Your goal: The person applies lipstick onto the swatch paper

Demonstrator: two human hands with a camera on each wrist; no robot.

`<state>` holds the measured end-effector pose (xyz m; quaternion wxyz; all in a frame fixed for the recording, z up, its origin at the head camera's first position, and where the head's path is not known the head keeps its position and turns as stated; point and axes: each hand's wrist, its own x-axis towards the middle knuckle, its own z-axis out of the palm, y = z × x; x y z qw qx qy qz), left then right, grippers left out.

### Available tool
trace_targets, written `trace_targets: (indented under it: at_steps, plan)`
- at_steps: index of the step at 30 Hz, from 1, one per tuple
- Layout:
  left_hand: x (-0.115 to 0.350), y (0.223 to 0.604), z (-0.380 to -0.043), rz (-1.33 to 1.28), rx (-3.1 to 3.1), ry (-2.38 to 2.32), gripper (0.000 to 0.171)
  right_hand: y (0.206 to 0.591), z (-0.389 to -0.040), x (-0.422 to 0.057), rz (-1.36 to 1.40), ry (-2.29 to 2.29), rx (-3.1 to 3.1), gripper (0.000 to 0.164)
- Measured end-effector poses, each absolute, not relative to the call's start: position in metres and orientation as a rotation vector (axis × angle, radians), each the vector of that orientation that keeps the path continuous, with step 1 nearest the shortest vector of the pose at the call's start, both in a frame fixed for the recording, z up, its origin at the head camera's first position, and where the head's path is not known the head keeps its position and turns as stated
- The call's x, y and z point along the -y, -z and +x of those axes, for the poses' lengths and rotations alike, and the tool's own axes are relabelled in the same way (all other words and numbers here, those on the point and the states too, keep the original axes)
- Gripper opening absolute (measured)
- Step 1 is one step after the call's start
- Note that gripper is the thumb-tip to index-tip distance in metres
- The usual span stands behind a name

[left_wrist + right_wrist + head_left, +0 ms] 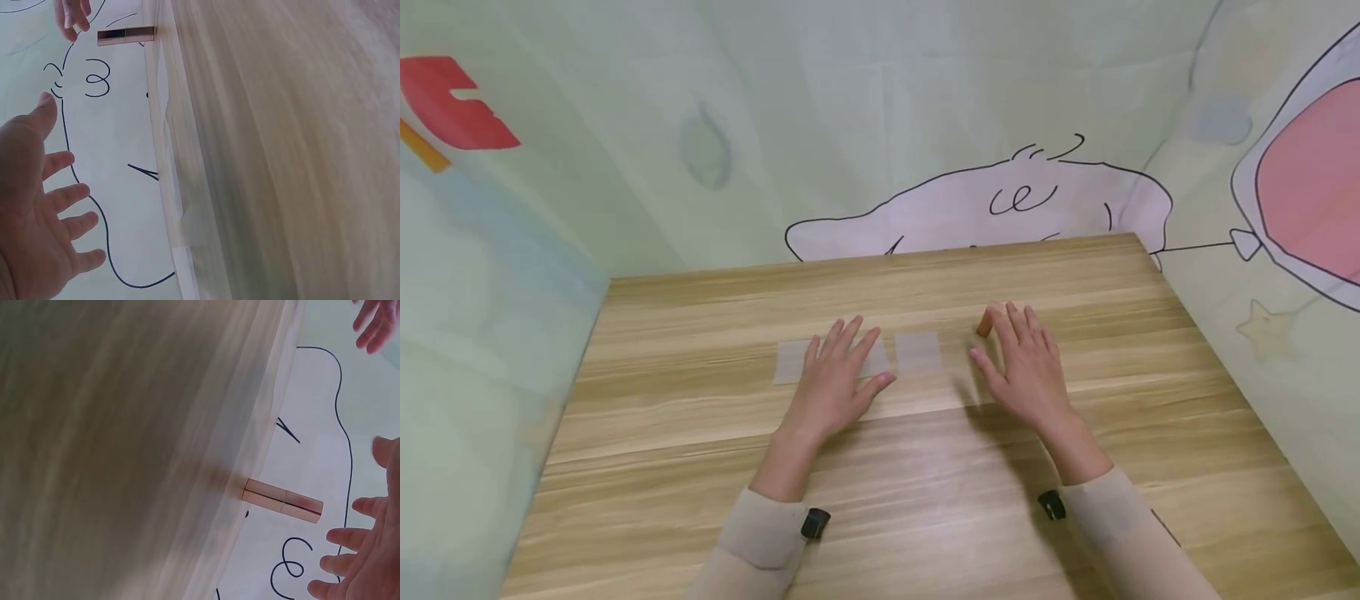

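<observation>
Looks like a hovering step above the worktop (887, 492), not yet gripping. Shows the left hand (833, 377) and right hand (1028, 372) raised, with fingers spread, pinching nothing. Has a pale sheet (787, 364) partly under the left hand, a second sheet (917, 352) at its 3 o'clock; puts the copper tube (983, 323) upright at the right hand's 10 o'clock, just beside. Would probably call next for lowering and closing fingers. Loses the sleeves (765, 533) at 6 o'clock; cannot tell one covered sheet from two.
</observation>
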<state>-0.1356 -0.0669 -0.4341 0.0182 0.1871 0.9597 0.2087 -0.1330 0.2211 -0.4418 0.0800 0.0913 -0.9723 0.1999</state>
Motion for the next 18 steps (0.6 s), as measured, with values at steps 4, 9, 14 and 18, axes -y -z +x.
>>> trace_targets:
  at_steps: [4, 9, 14, 18]
  plan:
    - [0.064, 0.436, -0.137, 0.592, -2.977, -0.681, 0.069, 0.442, -0.134, -0.223, 0.265, -0.591, 2.904, 0.069]
    - [0.061, 0.438, -0.138, 0.609, -2.97, -0.692, 0.069, 0.444, -0.135, -0.224, 0.265, -0.598, 2.893, 0.07]
    - [0.057, 0.439, -0.14, 0.633, -2.968, -0.714, 0.068, 0.445, -0.136, -0.226, 0.252, -0.617, 2.863, 0.071]
    - [0.053, 0.44, -0.142, 0.641, -2.956, -0.731, 0.067, 0.447, -0.138, -0.228, 0.237, -0.625, 2.853, 0.07]
